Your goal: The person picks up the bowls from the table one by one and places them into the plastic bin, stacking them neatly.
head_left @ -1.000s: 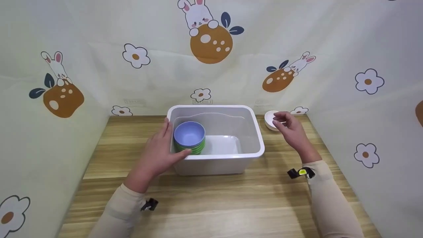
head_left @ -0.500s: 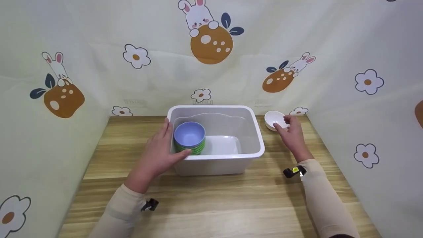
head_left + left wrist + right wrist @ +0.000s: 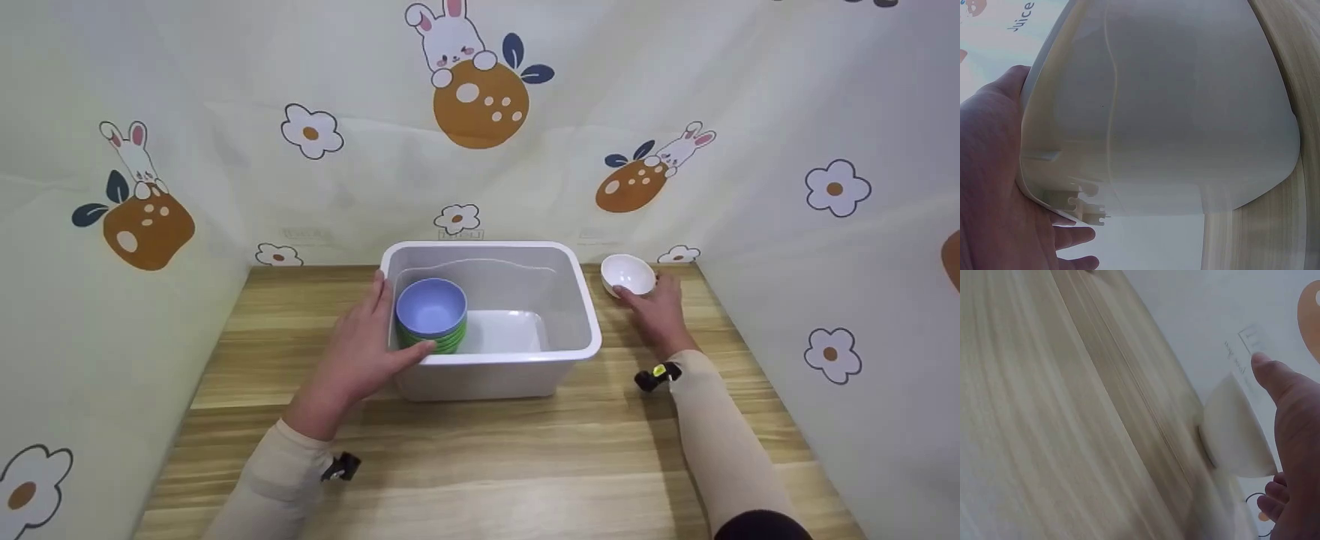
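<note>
A white plastic bin (image 3: 495,375) stands on the table, and a stack of nested bowls fills its left end. The top bowl (image 3: 431,306) is blue, with green bowls (image 3: 450,343) under it. My left hand (image 3: 352,360) rests on the bin's left front corner, thumb along the front rim and straight fingers on the left rim. The left wrist view has the palm against the bin wall (image 3: 1185,112). Behind and right of the bin sits a small white bowl (image 3: 628,274), upright. My right hand (image 3: 661,311) is at its near right side, thumb and fingers spread about the rim.
The wood-grain table (image 3: 495,465) carries the bin near its back edge. A pale curtain (image 3: 360,187) printed with rabbits and flowers hangs close behind and on both sides. The bin's right half shows its bare floor (image 3: 506,330).
My right hand has come down and toward me from above the white bowl to its near right rim, uncovering the bowl's inside. My left hand and the bin hold their place.
</note>
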`<act>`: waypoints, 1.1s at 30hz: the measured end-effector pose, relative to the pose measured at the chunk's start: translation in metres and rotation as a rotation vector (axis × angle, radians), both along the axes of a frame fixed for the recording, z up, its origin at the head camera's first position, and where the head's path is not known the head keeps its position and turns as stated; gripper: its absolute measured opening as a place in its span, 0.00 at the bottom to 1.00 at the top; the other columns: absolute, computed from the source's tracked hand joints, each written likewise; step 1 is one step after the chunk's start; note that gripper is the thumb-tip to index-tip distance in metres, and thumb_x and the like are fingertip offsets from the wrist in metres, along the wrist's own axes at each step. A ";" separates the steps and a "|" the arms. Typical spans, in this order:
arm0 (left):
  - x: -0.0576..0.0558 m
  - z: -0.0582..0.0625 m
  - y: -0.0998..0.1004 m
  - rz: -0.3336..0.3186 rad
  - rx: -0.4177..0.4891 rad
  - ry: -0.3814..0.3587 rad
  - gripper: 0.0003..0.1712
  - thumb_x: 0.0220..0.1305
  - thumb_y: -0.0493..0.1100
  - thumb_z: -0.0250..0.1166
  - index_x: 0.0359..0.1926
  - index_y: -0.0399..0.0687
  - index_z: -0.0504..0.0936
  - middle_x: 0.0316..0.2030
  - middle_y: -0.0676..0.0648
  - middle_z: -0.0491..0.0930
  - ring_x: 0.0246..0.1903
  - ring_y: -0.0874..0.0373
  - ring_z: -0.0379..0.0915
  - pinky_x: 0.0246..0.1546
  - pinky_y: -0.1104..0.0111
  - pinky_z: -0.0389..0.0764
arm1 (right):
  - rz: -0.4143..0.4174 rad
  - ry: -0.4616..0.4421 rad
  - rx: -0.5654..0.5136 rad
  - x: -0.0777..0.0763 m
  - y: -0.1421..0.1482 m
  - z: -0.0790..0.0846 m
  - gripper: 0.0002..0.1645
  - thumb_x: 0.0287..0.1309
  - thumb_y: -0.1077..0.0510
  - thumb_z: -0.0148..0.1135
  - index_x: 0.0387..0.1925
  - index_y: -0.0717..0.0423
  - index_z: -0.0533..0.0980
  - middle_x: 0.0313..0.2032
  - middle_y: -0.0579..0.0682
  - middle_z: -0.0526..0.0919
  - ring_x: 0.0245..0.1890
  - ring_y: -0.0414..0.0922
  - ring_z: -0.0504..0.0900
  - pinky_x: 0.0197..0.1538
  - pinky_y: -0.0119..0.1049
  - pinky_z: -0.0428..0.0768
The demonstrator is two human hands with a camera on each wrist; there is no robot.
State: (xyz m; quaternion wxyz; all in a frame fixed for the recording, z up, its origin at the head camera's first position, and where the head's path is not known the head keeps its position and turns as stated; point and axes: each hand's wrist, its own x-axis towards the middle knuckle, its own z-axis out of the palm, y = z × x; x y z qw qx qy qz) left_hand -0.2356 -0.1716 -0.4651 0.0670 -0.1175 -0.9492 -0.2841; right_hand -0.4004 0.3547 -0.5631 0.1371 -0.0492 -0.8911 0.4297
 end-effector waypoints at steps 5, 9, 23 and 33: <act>0.000 0.000 0.000 0.000 0.003 0.003 0.77 0.61 0.84 0.67 0.89 0.36 0.47 0.89 0.35 0.42 0.80 0.26 0.57 0.78 0.31 0.60 | 0.006 -0.120 0.057 -0.008 0.000 0.002 0.67 0.60 0.34 0.81 0.77 0.75 0.58 0.68 0.71 0.63 0.67 0.63 0.67 0.75 0.59 0.69; 0.001 0.001 0.000 0.001 0.007 0.000 0.77 0.62 0.84 0.66 0.89 0.36 0.47 0.89 0.35 0.42 0.80 0.26 0.57 0.78 0.30 0.59 | 0.048 -0.176 0.096 -0.013 0.000 0.007 0.70 0.61 0.32 0.79 0.80 0.75 0.54 0.70 0.72 0.60 0.69 0.66 0.66 0.75 0.62 0.69; 0.000 0.001 0.000 -0.002 0.012 -0.002 0.77 0.61 0.82 0.69 0.89 0.37 0.48 0.89 0.36 0.42 0.81 0.27 0.56 0.78 0.31 0.59 | 0.083 -0.157 0.162 -0.026 0.003 0.003 0.71 0.58 0.35 0.83 0.80 0.74 0.54 0.70 0.75 0.62 0.68 0.68 0.71 0.74 0.62 0.72; 0.000 0.001 0.000 -0.003 0.019 -0.013 0.77 0.61 0.84 0.68 0.90 0.38 0.46 0.89 0.37 0.41 0.81 0.26 0.55 0.79 0.32 0.57 | 0.092 -0.154 0.127 -0.031 0.003 -0.001 0.73 0.57 0.36 0.84 0.81 0.72 0.50 0.71 0.74 0.61 0.68 0.67 0.72 0.75 0.61 0.72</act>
